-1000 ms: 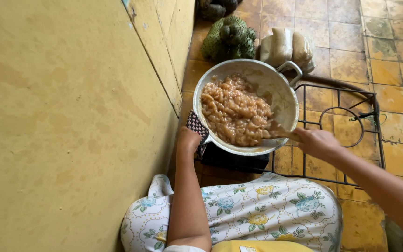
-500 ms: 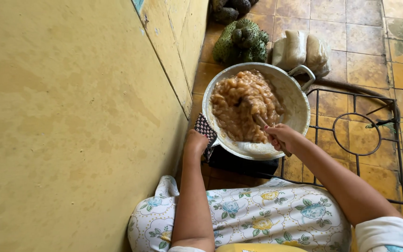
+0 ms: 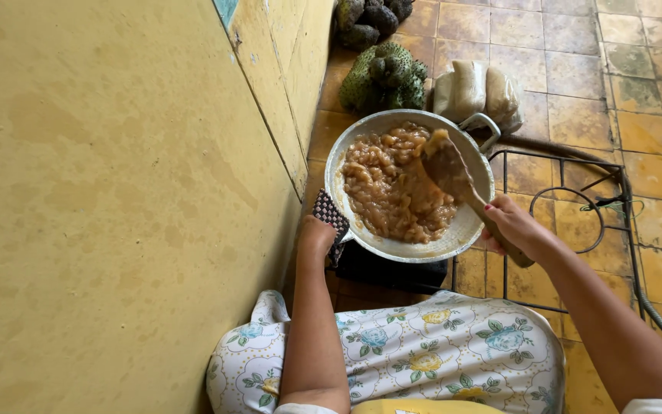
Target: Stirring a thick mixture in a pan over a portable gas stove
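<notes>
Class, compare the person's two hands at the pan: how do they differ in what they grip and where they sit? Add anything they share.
The left hand clamps a checkered cloth at the pan rim beside the yellow wall; the right hand grips a wooden spoon on the pan's opposite side. The left hand stays outside the pan; the right hand's spoon reaches over the brown food. Both hands are bare and closed on something.

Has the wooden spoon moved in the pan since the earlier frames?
Yes. The wooden spoon has swung from the pan's near rim to its far side, toward the metal handle.
</notes>
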